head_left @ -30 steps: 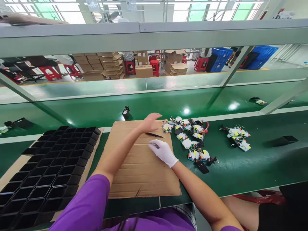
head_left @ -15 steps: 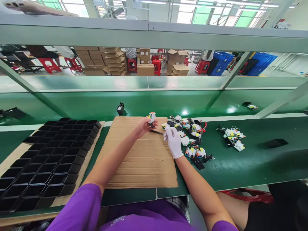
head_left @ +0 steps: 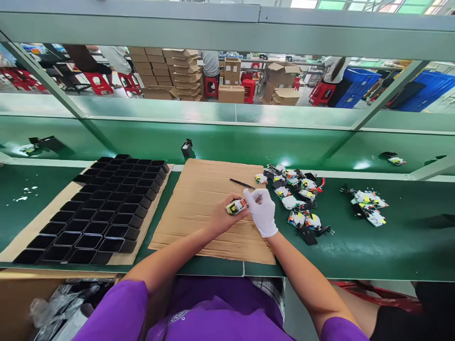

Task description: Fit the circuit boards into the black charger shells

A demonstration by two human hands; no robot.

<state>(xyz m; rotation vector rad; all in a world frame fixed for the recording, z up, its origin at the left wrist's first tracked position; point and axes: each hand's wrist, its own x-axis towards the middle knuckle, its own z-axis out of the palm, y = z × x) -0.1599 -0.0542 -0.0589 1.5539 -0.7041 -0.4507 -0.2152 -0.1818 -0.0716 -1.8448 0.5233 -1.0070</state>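
Note:
My left hand, bare, is closed around a small circuit board with white, yellow and orange parts on it. My right hand, in a white glove, pinches at the board's right end; its fingertips partly cover that edge. Both hands are above a flat cardboard sheet. Just beyond them, a slim black pen-like tool lies on the cardboard. To the right of my gloved hand is a loose pile of similar circuit boards with black pieces and wires among them.
Rows of black open boxes stand on cardboard at the left. More boards lie farther right on the green table. A black housing stands beyond the cardboard. A metal shelf beam crosses ahead, and a person's leg shows at lower right.
Both hands have come nearer to my body and closer together, bringing the board down over the cardboard. My right hand has left the pile's edge and now meets the board. The view has tilted down.

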